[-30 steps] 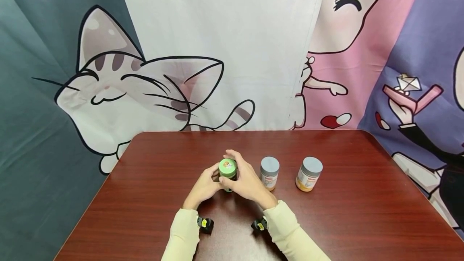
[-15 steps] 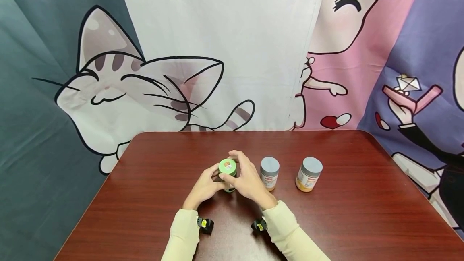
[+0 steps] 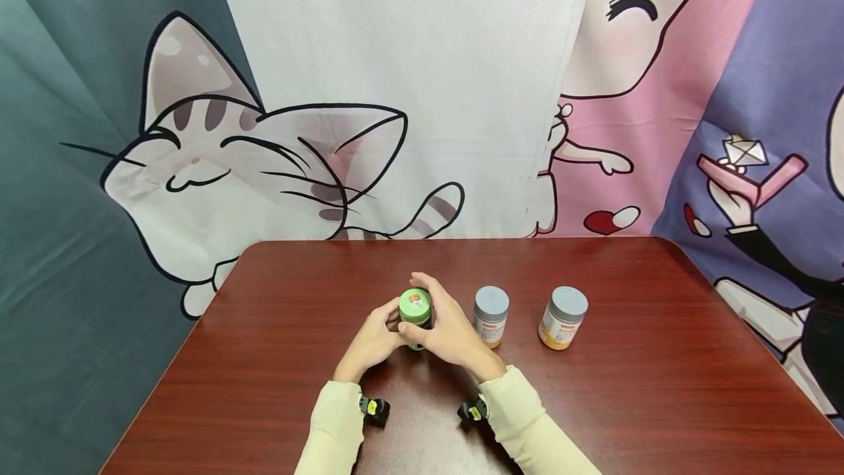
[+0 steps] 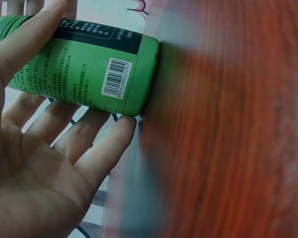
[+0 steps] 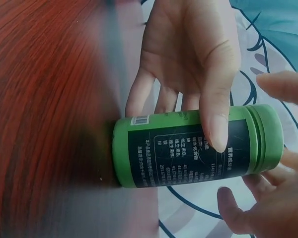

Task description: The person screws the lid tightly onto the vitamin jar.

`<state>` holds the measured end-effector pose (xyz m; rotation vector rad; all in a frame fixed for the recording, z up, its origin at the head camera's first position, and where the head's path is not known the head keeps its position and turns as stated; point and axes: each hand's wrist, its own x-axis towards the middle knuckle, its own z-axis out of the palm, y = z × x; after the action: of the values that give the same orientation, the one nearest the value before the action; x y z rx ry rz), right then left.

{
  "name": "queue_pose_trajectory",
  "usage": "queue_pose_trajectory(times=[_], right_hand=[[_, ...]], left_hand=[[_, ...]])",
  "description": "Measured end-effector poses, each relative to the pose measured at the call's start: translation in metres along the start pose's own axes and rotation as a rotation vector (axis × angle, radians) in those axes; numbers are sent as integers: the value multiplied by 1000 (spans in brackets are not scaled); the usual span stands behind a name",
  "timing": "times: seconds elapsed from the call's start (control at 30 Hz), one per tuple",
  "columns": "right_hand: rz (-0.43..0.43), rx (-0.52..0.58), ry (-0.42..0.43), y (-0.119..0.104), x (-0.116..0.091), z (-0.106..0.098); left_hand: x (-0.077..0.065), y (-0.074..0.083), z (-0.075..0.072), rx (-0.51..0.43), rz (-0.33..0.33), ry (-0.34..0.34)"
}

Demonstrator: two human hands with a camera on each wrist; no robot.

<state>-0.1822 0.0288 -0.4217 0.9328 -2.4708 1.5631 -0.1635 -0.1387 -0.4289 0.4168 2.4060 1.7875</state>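
Note:
A green bottle point(image 3: 415, 304) with a green screw lid point(image 5: 267, 136) stands upright on the table. My left hand point(image 3: 371, 343) grips its body, the thumb laid across the dark label panel and the fingers behind. My right hand point(image 3: 453, 332) is spread around the lid, fingers on the far side and thumb on the near side. In the right wrist view the right thumb point(image 5: 283, 88) sits apart from the lid, while some fingers point(image 5: 294, 159) are against or close behind it. The lid is on the bottle. A barcode point(image 4: 116, 78) shows in the left wrist view.
To the right stand two jars with grey lids, a nearer jar point(image 3: 491, 314) and a farther jar point(image 3: 562, 317), both with white labels and orange bottoms. The reddish-brown table point(image 3: 297, 284) ends at a cartoon-printed cloth point(image 3: 422, 94).
The right thumb came up to the lid half a second ago and has since dropped back below it, the fingers loosening. The left hand and the bottle have hardly moved.

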Motion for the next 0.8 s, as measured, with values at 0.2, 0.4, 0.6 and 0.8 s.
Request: queue_pose_trajectory(times=[0.2,0.4,0.6,0.8], right_hand=[[-53,-14,-55,1,0,-2],[-64,15,-50,2,0,-3],[-46,13,-41,3,1,-4],[-52,16,32,3,1,-4]], left_hand=[[1,0,0,10,-4,11],[0,0,1,15,-15,12],[0,-1,2,10,-26,12],[0,-2,2,-2,-23,15]])
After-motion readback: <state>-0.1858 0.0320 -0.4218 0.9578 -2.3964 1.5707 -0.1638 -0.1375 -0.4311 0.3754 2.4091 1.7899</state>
